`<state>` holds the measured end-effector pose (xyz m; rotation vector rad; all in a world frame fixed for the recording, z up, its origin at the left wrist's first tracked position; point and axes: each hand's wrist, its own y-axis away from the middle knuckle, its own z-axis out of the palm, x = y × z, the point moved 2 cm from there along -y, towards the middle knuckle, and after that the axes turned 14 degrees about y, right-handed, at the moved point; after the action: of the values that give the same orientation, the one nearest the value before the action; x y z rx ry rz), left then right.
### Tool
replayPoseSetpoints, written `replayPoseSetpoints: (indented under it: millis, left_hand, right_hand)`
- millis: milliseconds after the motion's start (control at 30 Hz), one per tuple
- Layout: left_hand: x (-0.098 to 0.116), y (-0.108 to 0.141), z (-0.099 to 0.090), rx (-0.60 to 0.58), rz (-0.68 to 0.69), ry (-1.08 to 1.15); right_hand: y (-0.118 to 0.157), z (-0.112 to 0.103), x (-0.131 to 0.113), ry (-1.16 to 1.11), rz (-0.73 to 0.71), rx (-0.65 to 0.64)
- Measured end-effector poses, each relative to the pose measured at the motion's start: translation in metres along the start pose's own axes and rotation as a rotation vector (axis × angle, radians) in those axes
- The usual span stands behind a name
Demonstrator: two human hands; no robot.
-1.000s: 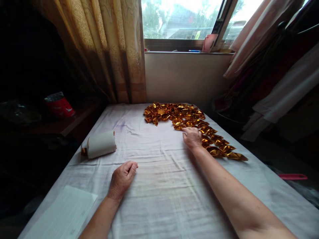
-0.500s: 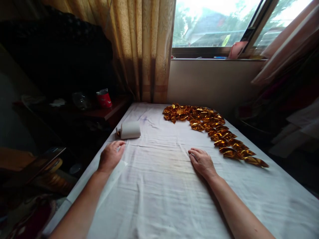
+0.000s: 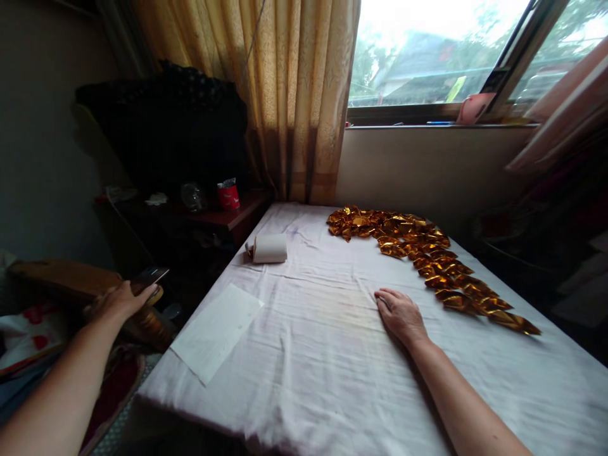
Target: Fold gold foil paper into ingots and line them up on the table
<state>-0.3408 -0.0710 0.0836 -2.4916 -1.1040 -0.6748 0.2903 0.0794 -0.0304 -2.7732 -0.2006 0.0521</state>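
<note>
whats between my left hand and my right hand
In the head view, a white sheet of paper lies between your left hand and right hand, on the wrinkled white cloth, nearer the left.

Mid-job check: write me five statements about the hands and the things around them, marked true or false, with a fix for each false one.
1. The right hand rests on the cloth-covered table. True.
2. The left hand is on the paper sheet. False: it is beyond the table's left edge, at a dark flat object; its grip is unclear.
3. The white roll lies on its side. True.
4. The gold foil pieces lie left of the white roll. False: they lie to its right.
5. The paper sheet lies flat, apart from both hands. True.
</note>
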Motion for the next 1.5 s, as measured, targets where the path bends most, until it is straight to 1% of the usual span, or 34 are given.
replayPoseSetpoints:
  millis: [33, 100, 167, 233, 367, 433, 467, 500, 567, 600, 667, 700, 733, 800, 867, 933, 1000, 1133, 1233, 1500]
  left_hand:
    - [0.0, 0.002, 0.0, -0.011, -0.064, -0.093]
    - [0.003, 0.007, -0.001, -0.039, -0.126, -0.228]
    - [0.007, 0.009, -0.002, -0.047, -0.112, -0.241]
    - [0.011, 0.008, -0.006, -0.032, -0.131, -0.139]
    - [0.019, 0.01, -0.012, -0.003, -0.182, 0.308]
    - [0.029, 0.02, -0.016, -0.021, -0.167, 0.433]
    - [0.036, 0.029, -0.017, -0.049, -0.158, 0.5]
    - [0.044, 0.039, -0.018, -0.1, -0.149, 0.612]
    - [0.062, 0.064, -0.016, -0.285, -0.201, 1.159]
    - [0.07, 0.076, -0.015, -0.364, -0.227, 1.334]
    - [0.085, 0.095, -0.011, -0.463, -0.258, 1.526]
    - [0.09, 0.102, -0.008, -0.488, -0.275, 1.581]
    - [0.095, 0.107, -0.005, -0.551, -0.265, 1.626]
    - [0.103, 0.112, 0.003, -0.665, -0.237, 1.676]
    - [0.108, 0.113, 0.011, -0.749, -0.206, 1.693]
    - [0.113, 0.112, 0.017, -0.792, -0.189, 1.691]
    - [0.117, 0.112, 0.021, -0.806, -0.178, 1.683]
    - [0.122, 0.113, 0.023, -0.812, -0.164, 1.661]
    - [0.12, 0.108, 0.022, -0.797, -0.18, 1.63]
    - [0.097, 0.079, 0.011, -0.651, -0.217, 1.526]
  right_hand:
    - [0.0, 0.0, 0.0, 0.001, 0.003, 0.0]
    - [0.0, 0.0, -0.001, 0.004, 0.005, -0.003]
    - [0.0, -0.001, -0.002, 0.013, 0.006, -0.006]
    - [0.0, -0.002, -0.002, 0.024, 0.008, -0.015]
    - [0.001, -0.003, -0.003, 0.035, 0.007, -0.02]
    - [0.001, -0.002, -0.003, 0.033, 0.005, -0.01]
    - [0.001, -0.001, -0.003, 0.032, 0.005, -0.004]
    - [0.001, -0.001, -0.003, 0.03, 0.004, 0.0]
    - [0.0, 0.0, -0.003, 0.029, 0.004, 0.006]
    - [0.0, 0.0, -0.003, 0.029, 0.005, 0.007]
    - [0.0, -0.001, -0.004, 0.029, 0.008, 0.006]
    - [0.0, -0.001, -0.004, 0.03, 0.008, 0.004]
    - [0.0, -0.002, -0.005, 0.03, 0.008, 0.0]
    - [0.001, -0.004, -0.005, 0.032, 0.006, -0.01]
    - [0.0, -0.004, -0.005, 0.034, 0.004, -0.02]
    - [0.0, -0.004, -0.005, 0.037, 0.003, -0.021]
    - [0.0, -0.004, -0.005, 0.038, 0.001, -0.016]
    - [0.0, -0.004, -0.005, 0.038, 0.001, -0.016]
    - [0.001, -0.004, -0.005, 0.03, 0.004, -0.016]
    - [0.001, -0.005, -0.006, 0.021, 0.01, -0.033]
